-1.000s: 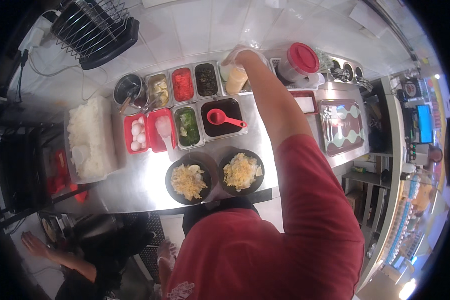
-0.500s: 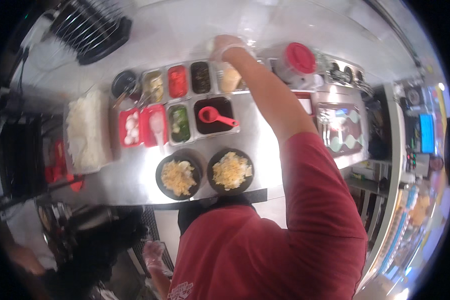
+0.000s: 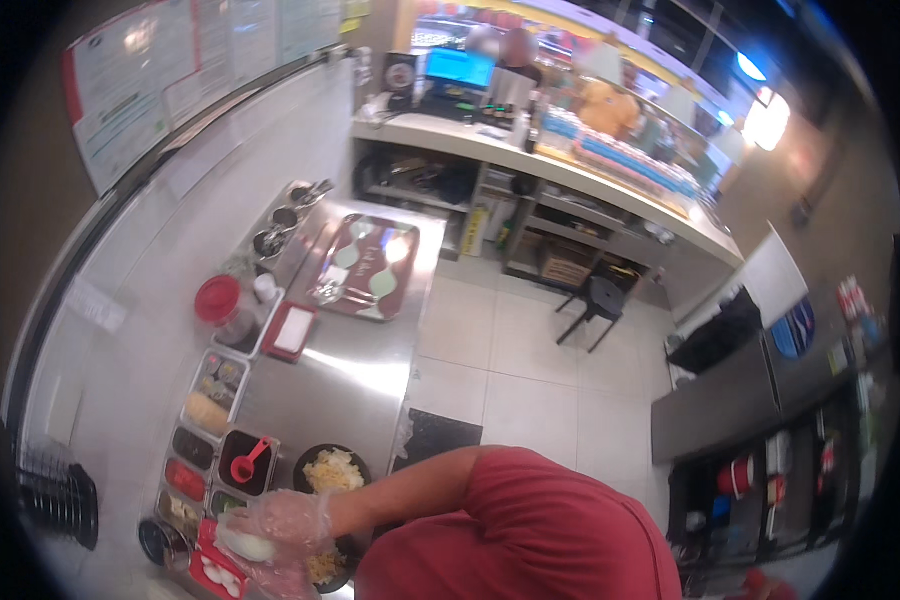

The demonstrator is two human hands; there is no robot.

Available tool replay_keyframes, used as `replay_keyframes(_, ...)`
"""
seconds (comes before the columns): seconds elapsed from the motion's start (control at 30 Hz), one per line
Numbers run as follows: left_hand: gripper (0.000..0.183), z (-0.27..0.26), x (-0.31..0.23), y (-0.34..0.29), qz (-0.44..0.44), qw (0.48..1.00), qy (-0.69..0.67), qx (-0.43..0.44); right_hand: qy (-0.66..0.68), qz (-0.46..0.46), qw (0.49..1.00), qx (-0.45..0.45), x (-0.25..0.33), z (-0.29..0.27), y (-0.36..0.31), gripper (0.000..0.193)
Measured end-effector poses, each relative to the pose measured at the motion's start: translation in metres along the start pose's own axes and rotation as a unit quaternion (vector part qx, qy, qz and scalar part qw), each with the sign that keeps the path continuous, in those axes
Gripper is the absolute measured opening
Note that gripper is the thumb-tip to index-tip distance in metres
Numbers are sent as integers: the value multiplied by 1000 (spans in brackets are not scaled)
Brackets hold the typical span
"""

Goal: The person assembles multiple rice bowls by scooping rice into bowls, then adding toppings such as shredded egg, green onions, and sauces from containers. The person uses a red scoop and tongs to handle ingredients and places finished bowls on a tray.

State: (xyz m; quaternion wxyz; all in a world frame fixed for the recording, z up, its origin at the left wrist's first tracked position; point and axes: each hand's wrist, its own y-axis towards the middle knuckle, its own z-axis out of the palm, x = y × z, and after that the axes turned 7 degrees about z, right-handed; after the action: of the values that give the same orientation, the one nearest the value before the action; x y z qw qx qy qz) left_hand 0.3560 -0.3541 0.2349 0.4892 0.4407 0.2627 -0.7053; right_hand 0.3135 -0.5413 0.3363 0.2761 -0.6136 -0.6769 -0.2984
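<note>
My right hand [image 3: 288,520], in a clear plastic glove, reaches to the lower left over the small food containers. Its fingers are curled at a smooth white rounded thing [image 3: 246,545], whose kind I cannot make out. Just below is my left hand [image 3: 282,578], also gloved, partly covered by the right; its fingers are blurred. Beside them sits a red container [image 3: 220,578] of white egg-shaped pieces. One dark bowl of yellow shredded food [image 3: 332,470] stands above my right wrist. A second such bowl [image 3: 325,572] is mostly hidden below the forearm.
A red scoop [image 3: 251,460] lies in a dark-filled tray. Several metal trays, one with red food [image 3: 185,480], line the wall. A red-lidded jar [image 3: 220,305] and a patterned tray [image 3: 365,268] stand farther along the steel counter [image 3: 345,385]. A black stool [image 3: 602,298] stands on the floor.
The view has swung to the right. My right hand has left the trays at the back and come down to the red containers, where my left hand now is too.
</note>
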Motion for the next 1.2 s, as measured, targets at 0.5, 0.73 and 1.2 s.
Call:
replay_keyframes(0.5,68,-30,-44,44,-233,942,183,160,542,261,797,51,-16,28,-80,52)
replay_keyframes(0.73,52,-6,-59,53,-95,856,419,286,751,170,630,104,-26,73,-65,57)
replay_keyframes(1.2,55,129,-71,0,-188,937,259,140,802,95,589,38,-117,15,-145,48)
